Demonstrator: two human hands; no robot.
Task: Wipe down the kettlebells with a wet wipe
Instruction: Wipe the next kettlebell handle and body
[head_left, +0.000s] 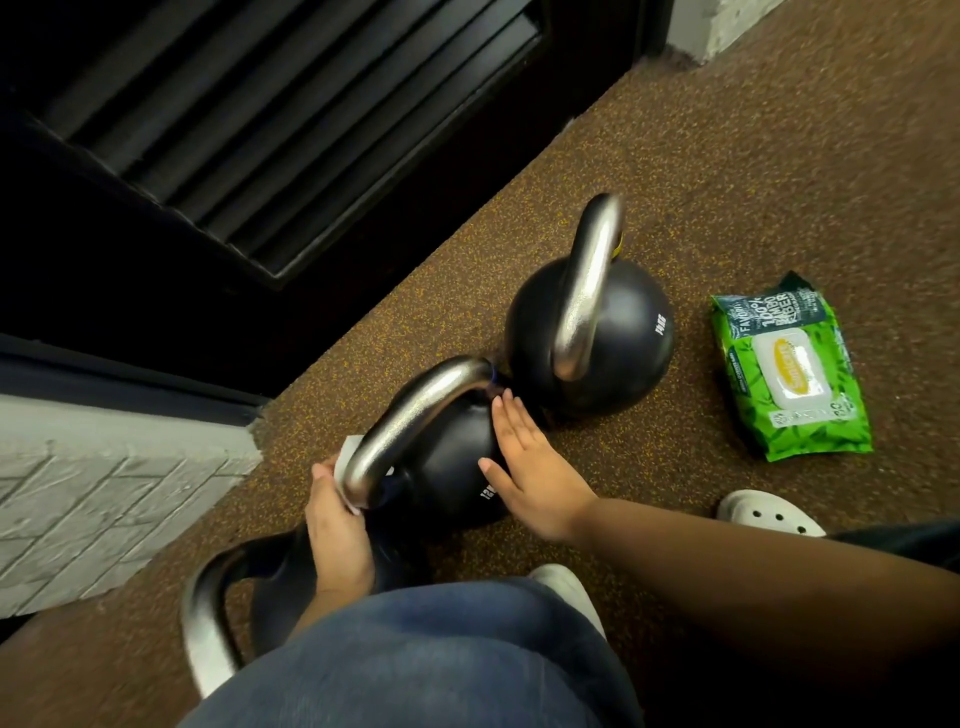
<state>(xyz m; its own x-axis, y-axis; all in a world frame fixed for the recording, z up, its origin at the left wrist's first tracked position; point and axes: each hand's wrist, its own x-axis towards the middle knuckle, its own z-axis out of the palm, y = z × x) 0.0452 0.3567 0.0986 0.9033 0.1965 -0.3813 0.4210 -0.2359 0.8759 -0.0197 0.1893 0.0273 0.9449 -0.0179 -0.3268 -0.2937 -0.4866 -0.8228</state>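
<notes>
- Head view: three kettlebells are seen in a row on the speckled brown floor (675, 156), beside a dark louvred door (260, 130).
- The middle kettlebell (457, 457) is being worked on right now; its steel handle (410, 415) is caught low on the near leg by the wet wipe (345, 467), which is pinched in the left hand (337, 535), fingers curled closed around the white fold.
- The ball of that bell is steadied by the right hand (524, 467), laid flat with fingers released and straight (nothing is gripped there, only pressed).
- The far kettlebell (592, 332) stands touching or almost touching the middle one, handle upright; whether it has been wiped cannot be told.
- The near kettlebell (270, 587) is half hidden under the left forearm and a denim-clad knee (441, 665).
- The green pack of wipes (795, 369) is left lying well apart to the right, lid shut; a white clog (769, 512) is seen near it.
- Step in hand, as judged: the handle wipe of the middle bell.
- Next, it seems, the wipe must be slid up and over the arch of the handle while the ball is kept braced, then carried round the body (a fresh wipe may be wanted for the others).
</notes>
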